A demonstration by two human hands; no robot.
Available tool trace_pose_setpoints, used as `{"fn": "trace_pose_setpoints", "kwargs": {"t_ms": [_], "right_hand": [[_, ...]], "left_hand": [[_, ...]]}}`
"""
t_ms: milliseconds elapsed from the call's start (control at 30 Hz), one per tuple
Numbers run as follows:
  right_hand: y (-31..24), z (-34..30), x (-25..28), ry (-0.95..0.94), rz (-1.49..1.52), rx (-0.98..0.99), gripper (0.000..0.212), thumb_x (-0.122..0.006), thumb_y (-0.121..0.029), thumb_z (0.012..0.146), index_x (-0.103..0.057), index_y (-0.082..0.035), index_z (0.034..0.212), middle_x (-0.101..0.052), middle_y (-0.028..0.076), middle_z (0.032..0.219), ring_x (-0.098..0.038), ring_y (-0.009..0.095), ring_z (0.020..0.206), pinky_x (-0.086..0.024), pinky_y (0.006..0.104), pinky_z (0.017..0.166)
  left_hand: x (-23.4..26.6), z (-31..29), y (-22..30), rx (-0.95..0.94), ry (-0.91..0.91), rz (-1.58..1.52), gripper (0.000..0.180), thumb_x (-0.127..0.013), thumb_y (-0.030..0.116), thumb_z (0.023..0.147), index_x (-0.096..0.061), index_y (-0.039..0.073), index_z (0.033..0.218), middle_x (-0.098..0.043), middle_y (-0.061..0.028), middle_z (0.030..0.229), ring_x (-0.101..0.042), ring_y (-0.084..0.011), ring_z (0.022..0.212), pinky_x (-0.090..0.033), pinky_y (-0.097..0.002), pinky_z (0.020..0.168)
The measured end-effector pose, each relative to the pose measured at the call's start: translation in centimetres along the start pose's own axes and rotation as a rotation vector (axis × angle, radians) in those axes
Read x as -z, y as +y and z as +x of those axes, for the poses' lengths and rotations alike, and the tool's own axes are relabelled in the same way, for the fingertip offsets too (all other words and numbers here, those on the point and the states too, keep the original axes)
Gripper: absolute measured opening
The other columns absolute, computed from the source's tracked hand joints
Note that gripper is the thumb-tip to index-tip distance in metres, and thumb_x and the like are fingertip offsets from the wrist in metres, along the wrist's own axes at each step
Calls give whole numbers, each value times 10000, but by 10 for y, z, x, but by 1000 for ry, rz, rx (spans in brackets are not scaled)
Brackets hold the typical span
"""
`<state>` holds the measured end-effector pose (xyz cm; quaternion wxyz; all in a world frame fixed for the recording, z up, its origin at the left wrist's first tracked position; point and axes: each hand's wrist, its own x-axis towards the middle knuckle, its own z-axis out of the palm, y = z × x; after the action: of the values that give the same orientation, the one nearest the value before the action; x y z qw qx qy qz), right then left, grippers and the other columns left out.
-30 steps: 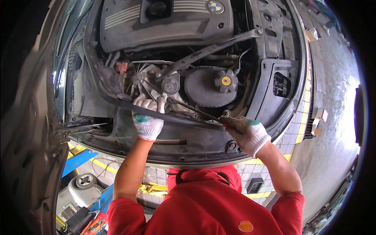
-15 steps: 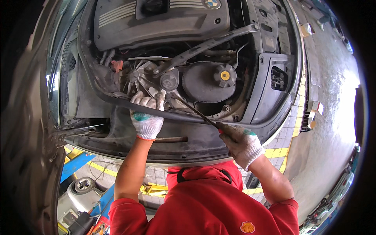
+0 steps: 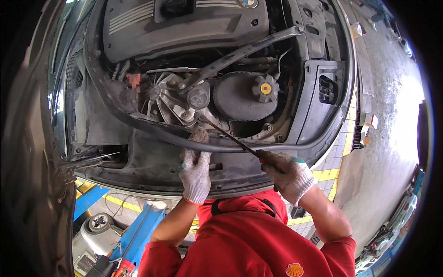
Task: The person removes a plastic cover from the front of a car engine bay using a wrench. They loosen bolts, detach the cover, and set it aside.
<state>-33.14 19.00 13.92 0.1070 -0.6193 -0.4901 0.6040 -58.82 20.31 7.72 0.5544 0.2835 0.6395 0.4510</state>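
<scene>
My left hand [image 3: 196,171], in a dirty white glove, reaches across the black rubber seal [image 3: 164,135] along the engine bay's near edge. Its fingers lie over the strip, which bows toward me. My right hand [image 3: 288,173], gloved too, is wrapped around the handle of a long thin screwdriver [image 3: 230,137]; a bit of red handle shows. The shaft slants up and left over the seal, its tip among the metal parts beside the strut mount [image 3: 159,94]. Just beyond the tip sits a round grey cap [image 3: 198,98].
A dark reservoir with a ribbed, yellow-centred cap [image 3: 265,88] stands right of the tip. A diagonal metal brace [image 3: 240,54] crosses above, in front of the engine cover [image 3: 184,32]. The raised hood [image 3: 32,161] fills the left side. Blue lift equipment [image 3: 138,231] stands lower left.
My left hand has drawn back from the strut mount toward me and slightly right, onto the seal. The seal now bends nearer me. My right hand keeps the screwdriver in nearly the same place.
</scene>
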Motion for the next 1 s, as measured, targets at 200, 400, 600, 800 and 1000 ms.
{"fn": "trace_pose_setpoints", "kwargs": {"t_ms": [200, 400, 600, 800, 1000], "right_hand": [[22, 4, -15, 67, -65, 182, 379, -632, -124, 1039, -642, -70, 1414, -674, 116, 945, -603, 183, 739, -519, 353, 671], [-1, 2, -20, 23, -172, 145, 434, -615, -133, 1001, -602, -141, 1434, -699, 236, 956, -674, 459, 872, -537, 502, 740], [-3, -7, -24, 10, -83, 161, 462, -575, -145, 1022, -549, -153, 1484, -708, 240, 1041, -685, 460, 943, -547, 512, 784], [-4, -11, -28, -60, -62, 83, 488, -560, -157, 1032, -512, -147, 1517, -688, 247, 1111, -678, 463, 987, -547, 515, 831], [-8, -15, -35, 13, -89, 182, 501, -557, -51, 1032, -504, -75, 1529, -674, 192, 998, -669, 334, 741, -537, 421, 655]], "left_hand": [[6, -6, -8, 333, -182, 9, 429, -609, 305, 1098, -648, -12, 1385, -684, -144, 1357, -692, -225, 1182, -580, -338, 918], [-28, -25, 41, 548, -191, 355, 349, -635, 243, 1085, -670, 25, 1356, -779, -114, 1047, -754, -210, 958, -611, -381, 847], [-50, -11, 38, -406, -392, 1335, 308, -685, 205, 986, -668, 83, 1268, -724, -198, 1140, -741, -375, 979, -604, -448, 821], [-49, -3, 13, -554, -344, 1535, 293, -730, 340, 954, -676, 116, 1136, -719, -159, 936, -735, -348, 797, -585, -479, 718], [-46, -5, 13, -611, -347, 1440, 245, -716, 336, 969, -665, 132, 1094, -697, -130, 865, -725, -341, 764, -578, -472, 685]]}}
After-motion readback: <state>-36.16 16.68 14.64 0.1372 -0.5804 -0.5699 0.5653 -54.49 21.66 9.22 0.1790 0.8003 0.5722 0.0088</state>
